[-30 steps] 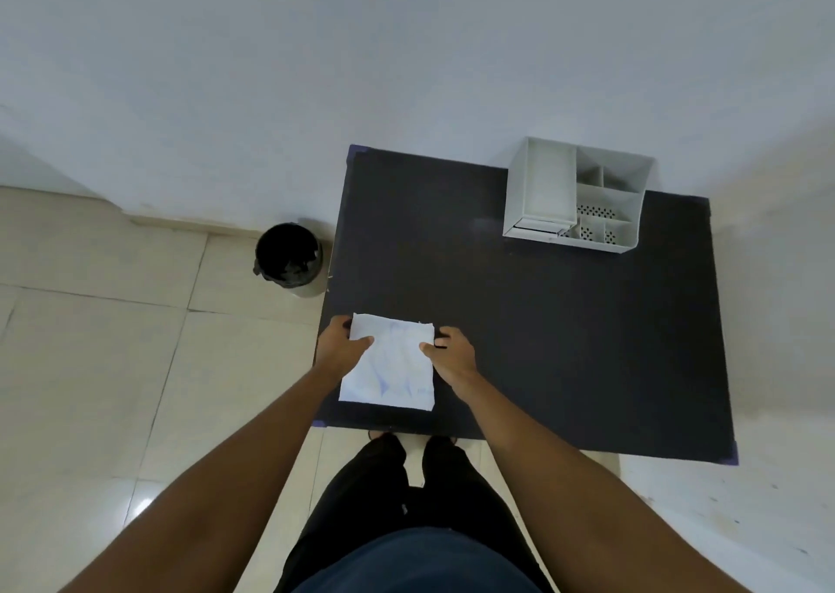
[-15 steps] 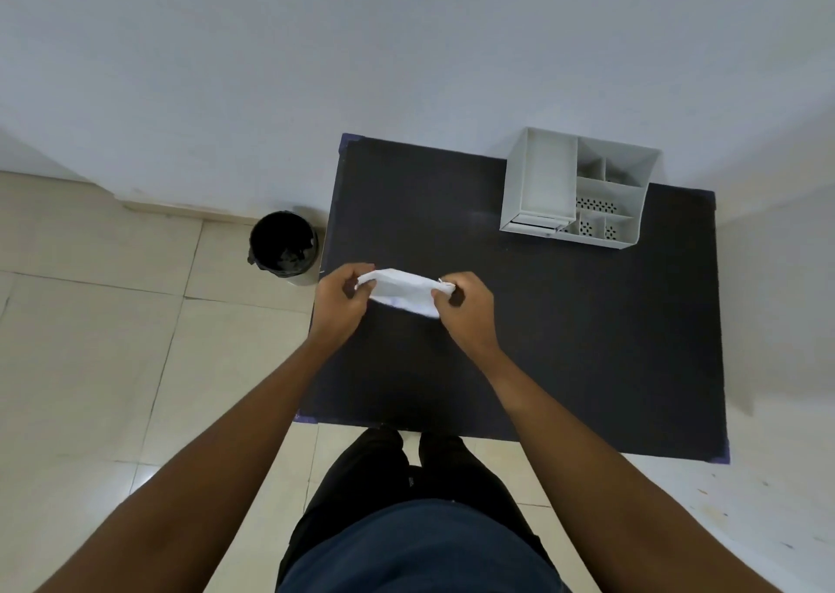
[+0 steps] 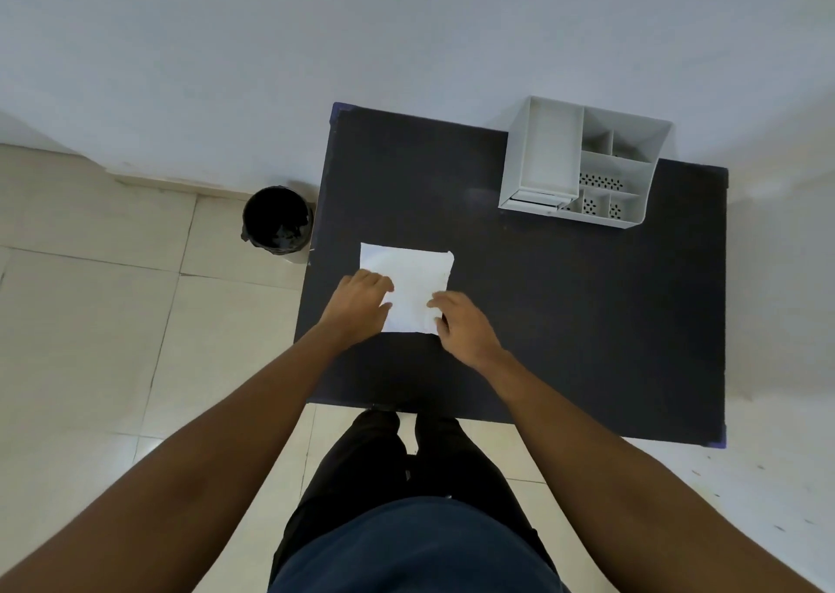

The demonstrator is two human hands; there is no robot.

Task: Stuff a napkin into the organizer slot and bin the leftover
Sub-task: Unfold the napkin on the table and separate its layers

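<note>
A white napkin (image 3: 413, 276) lies spread flat on the black table (image 3: 565, 312), towards its left side. My left hand (image 3: 359, 301) covers the napkin's near left corner, and my right hand (image 3: 461, 321) covers its near right corner; both grip its near edge with curled fingers. A grey plastic organizer (image 3: 549, 159) with one wide slot and several small compartments stands at the table's far right, well away from both hands. On the floor by the table's left edge stands a black lined bin (image 3: 276, 220).
A white wall runs behind the table and along its right side. Pale floor tiles (image 3: 113, 321) lie to the left. My legs stand at the table's near edge.
The napkin lay flat near the front edge, was lifted and bunched between both hands, and now lies spread flat again, farther from me. Both hands moved with it.
</note>
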